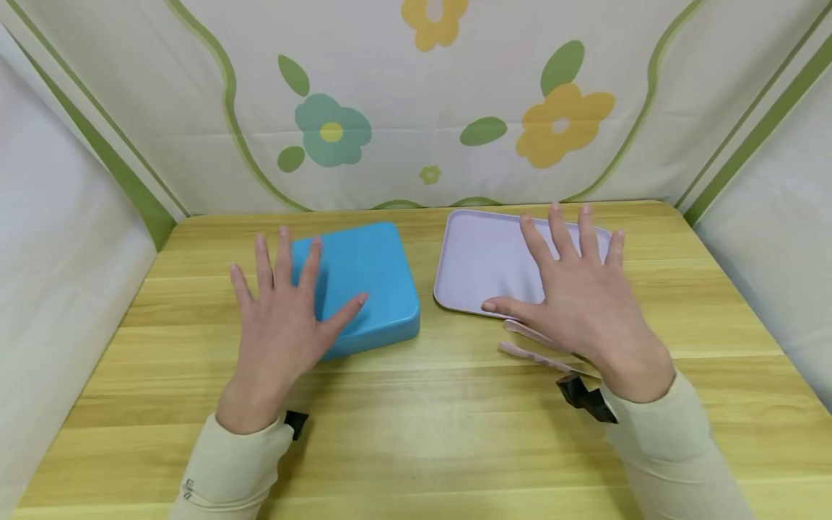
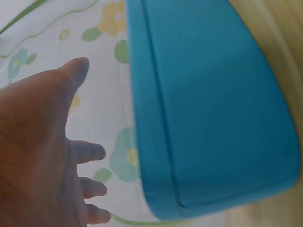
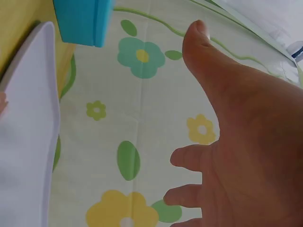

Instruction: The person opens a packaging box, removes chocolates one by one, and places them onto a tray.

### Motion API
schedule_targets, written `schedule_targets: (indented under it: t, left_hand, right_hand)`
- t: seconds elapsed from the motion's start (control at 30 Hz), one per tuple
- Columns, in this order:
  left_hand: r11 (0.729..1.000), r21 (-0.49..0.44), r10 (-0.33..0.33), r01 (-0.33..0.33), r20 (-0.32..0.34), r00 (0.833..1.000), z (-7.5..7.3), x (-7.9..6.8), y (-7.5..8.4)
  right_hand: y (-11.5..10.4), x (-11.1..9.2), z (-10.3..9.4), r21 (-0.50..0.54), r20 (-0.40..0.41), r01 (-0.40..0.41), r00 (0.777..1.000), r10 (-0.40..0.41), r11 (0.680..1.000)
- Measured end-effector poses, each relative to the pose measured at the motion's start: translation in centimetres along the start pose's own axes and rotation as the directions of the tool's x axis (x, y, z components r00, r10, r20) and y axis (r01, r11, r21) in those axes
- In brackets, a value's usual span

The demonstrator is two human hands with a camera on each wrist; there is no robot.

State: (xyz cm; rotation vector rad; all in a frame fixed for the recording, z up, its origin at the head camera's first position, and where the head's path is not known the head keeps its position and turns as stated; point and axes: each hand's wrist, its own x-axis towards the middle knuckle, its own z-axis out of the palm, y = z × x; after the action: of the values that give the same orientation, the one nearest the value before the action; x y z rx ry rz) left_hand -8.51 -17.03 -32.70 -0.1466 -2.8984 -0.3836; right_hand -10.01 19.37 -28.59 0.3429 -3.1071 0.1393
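Note:
Above the left part of the table, my left hand (image 1: 276, 328) is spread wide with straight fingers and holds nothing. It hovers over the near left side of a blue plastic box (image 1: 373, 274), hiding part of it. A seam runs along the side of that box (image 2: 218, 104) in the left wrist view. My right hand (image 1: 588, 310), also spread and holding nothing, hovers over the near right part of a shallow lilac tray (image 1: 477, 263). Beneath its palm and wrist lie pale pink tongs (image 1: 529, 354), or two slim utensils; their right ends are hidden.
Everything lies on a wood-grain table (image 1: 416, 433). A white cloth (image 1: 403, 101) with printed flowers and leaves hangs behind its back edge. White cloth walls stand on the left and right.

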Motion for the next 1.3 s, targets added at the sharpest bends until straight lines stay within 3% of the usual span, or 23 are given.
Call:
schedule_targets:
  t: [0.17, 0.5, 0.63, 0.8, 0.97, 1.1, 1.2, 1.3]
  left_hand:
    - [0.998, -0.059, -0.020, 0.021, 0.025, 0.999, 0.2, -0.5, -1.0]
    - [0.960, -0.271, -0.048, 0.067, 0.079, 0.996, 0.7, -2.4, -2.8]
    - [0.922, -0.370, -0.086, 0.116, 0.097, 0.992, 1.2, -2.3, -3.3]
    - [0.844, -0.488, -0.155, 0.224, 0.178, 0.972, 1.9, -2.0, -3.7]
    - [0.799, -0.550, -0.116, 0.241, 0.252, 0.961, 2.4, -2.1, -4.0]
    - [0.775, -0.571, -0.106, 0.269, 0.302, 0.947, 2.7, -2.2, -4.3]
    - [0.750, -0.590, -0.114, 0.299, 0.330, 0.937, 2.7, -2.1, -4.6]
    - [0.729, -0.616, -0.093, 0.299, 0.344, 0.935, 2.6, -2.0, -5.0]
  right_hand:
    - [-0.7, 0.6, 1.2, 0.037, 0.033, 0.070, 0.997, -0.071, 0.997]
    - [-3.4, 2.0, 4.9, 0.085, -0.034, 0.230, 0.973, -0.228, 0.970]
    - [-5.2, 2.5, 5.8, 0.177, -0.034, 0.258, 0.966, -0.256, 0.950]
    - [-7.9, 3.2, 6.7, 0.335, 0.012, 0.264, 0.959, -0.284, 0.905]
    - [-9.2, 3.8, 7.6, 0.443, 0.046, 0.247, 0.954, -0.297, 0.862]
    - [-9.3, 4.1, 8.5, 0.535, 0.074, 0.250, 0.938, -0.340, 0.807]
    - [-9.4, 4.3, 9.0, 0.584, 0.055, 0.275, 0.925, -0.376, 0.764]
    - [-9.4, 4.4, 9.3, 0.601, 0.027, 0.287, 0.925, -0.378, 0.746]
